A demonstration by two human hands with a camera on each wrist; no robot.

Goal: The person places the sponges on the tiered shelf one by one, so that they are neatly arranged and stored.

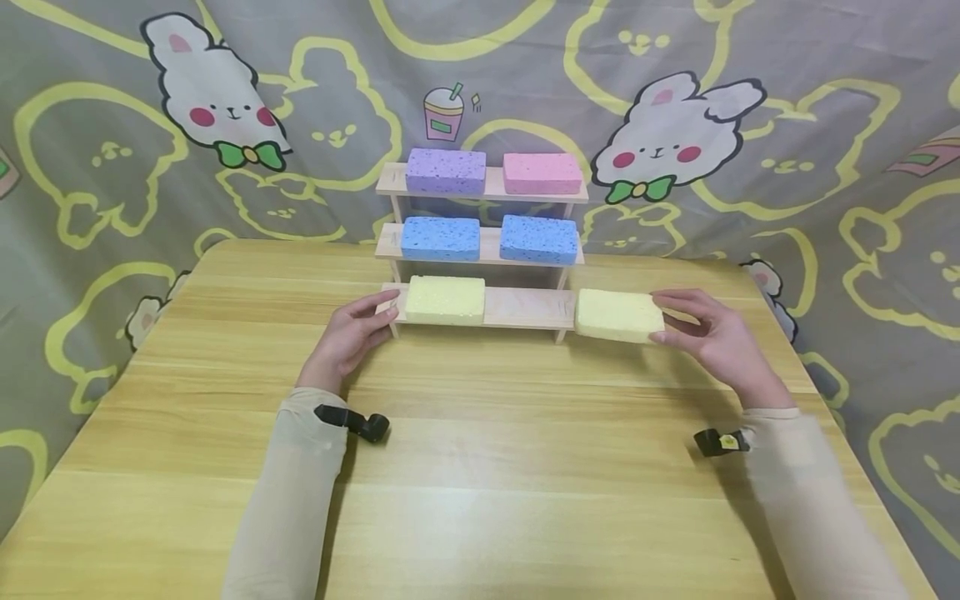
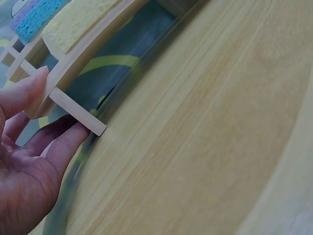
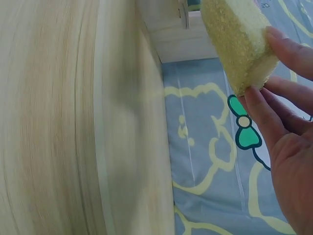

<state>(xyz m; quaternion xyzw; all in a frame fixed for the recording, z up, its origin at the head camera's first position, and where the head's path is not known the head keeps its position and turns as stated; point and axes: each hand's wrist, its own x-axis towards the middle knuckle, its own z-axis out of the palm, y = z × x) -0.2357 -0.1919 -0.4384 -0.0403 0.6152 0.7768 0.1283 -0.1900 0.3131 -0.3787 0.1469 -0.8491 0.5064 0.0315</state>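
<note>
A three-tier wooden rack (image 1: 528, 307) stands at the table's back. My left hand (image 1: 352, 333) grips the left end of its lowest shelf, thumb on top and fingers underneath, as the left wrist view shows. Beside the rack's lower right end, my right hand (image 1: 708, 333) pinches one end of a yellow sponge (image 1: 618, 317), held above the table. Another yellow sponge (image 1: 446, 300) lies on the left half of the lowest shelf. On the middle shelf sit two blue sponges, a left one (image 1: 441, 239) and a right one (image 1: 538, 239). The top shelf bears a purple sponge (image 1: 446, 172) and a pink sponge (image 1: 542, 173).
The wooden table (image 1: 487, 467) extends in front of the rack. A grey curtain (image 1: 517, 92) with rabbit prints hangs behind it. Small black cameras are strapped on both wrists, a left one (image 1: 352, 421) and a right one (image 1: 722, 442).
</note>
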